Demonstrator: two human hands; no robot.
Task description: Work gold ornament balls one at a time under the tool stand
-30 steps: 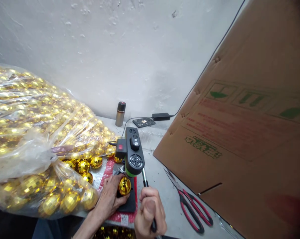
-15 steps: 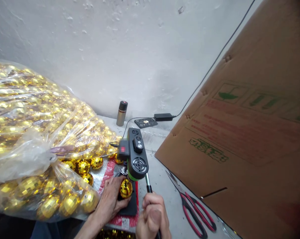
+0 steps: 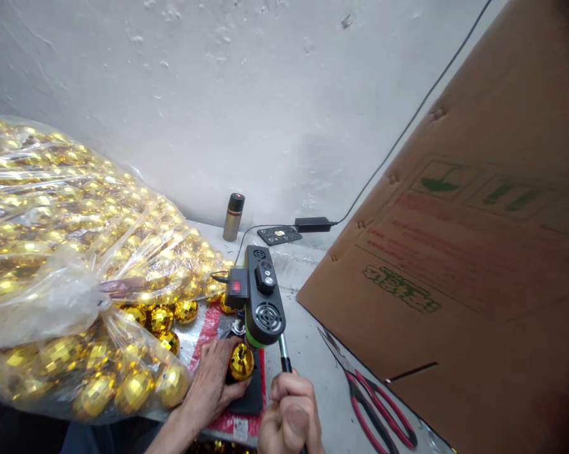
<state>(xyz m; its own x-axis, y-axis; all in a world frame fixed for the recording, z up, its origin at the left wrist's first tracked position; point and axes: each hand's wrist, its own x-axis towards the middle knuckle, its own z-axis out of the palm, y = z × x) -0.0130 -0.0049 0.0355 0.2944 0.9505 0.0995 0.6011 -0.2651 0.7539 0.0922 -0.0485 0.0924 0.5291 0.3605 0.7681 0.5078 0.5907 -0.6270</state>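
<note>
My left hand [image 3: 214,373] holds a shiny gold mirror ball [image 3: 241,362] between thumb and fingers, above the black base [image 3: 247,402] of a small bench press. The black press head [image 3: 264,296] stands just beyond the ball, with round vent grilles and a green edge. From its right side a metal lever [image 3: 285,354] with a black grip comes toward me. My right hand [image 3: 291,413] is wrapped round that grip in a fist. Under the press lies a red plastic sheet [image 3: 203,334]. The ball's underside and contact with the base are hidden.
A large clear bag of gold balls [image 3: 76,208] fills the left, with several loose balls [image 3: 186,311] beside the press. Red-handled scissors [image 3: 376,403] lie right, before a big cardboard box [image 3: 435,252]. Behind are a spray can [image 3: 234,217], a phone [image 3: 279,236] and a power adapter [image 3: 312,224].
The whole view has shifted slightly, so everything sits a little further right. Both hands keep the same holds on the ball and the lever; no other change shows.
</note>
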